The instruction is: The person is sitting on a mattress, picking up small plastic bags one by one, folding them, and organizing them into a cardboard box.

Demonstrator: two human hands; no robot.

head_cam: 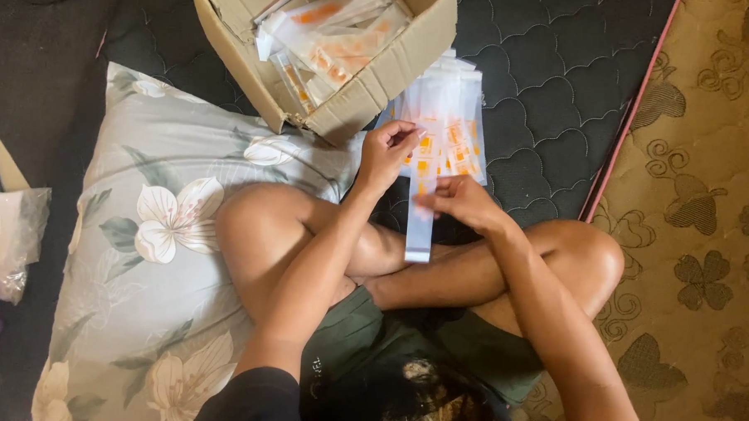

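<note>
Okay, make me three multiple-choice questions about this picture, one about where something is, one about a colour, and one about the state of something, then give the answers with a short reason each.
1. Where is the cardboard box?
A. Past the person's knees on the dark quilted mat
B. On the person's lap
C. On the patterned tan carpet at the right

2. What colour are the markings on the clear packets spread out by the box?
A. Blue
B. Orange
C. Green

3. What state is the box in?
A. Taped shut
C. Crushed flat
B. Open, with packets inside

Answers:
1. A, it sits on the mat beyond the knees, by the floral pillow.
2. B, orange patches show through the clear plastic.
3. B, its flaps stand open over the packets; the left hand and right hand hold a clear packet strip.
</note>
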